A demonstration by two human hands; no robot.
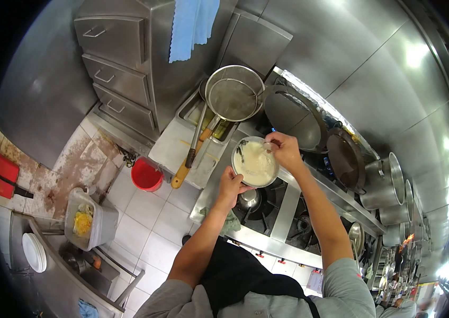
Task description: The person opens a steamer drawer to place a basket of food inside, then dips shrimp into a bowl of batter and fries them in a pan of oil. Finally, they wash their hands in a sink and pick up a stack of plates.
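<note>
A round bowl (256, 165) of pale creamy mixture is held above the front of the stove. My left hand (231, 185) grips its lower left rim, thumb on top. At the upper right rim, my right hand (284, 148) is closed around something I cannot make out, near the mixture. A dark mark shows inside the bowl's left edge. Up and left of the bowl, a large round strainer (233, 93) rests over a metal tray, its wooden handle pointing toward the front.
Woks (296, 119) and a dark pan (345, 159) stand along the back burners, with tall pots (386, 183) to the right. A red bucket (147, 175) is on the floor at left, near a grey bin (91, 218). A blue cloth (190, 29) hangs above.
</note>
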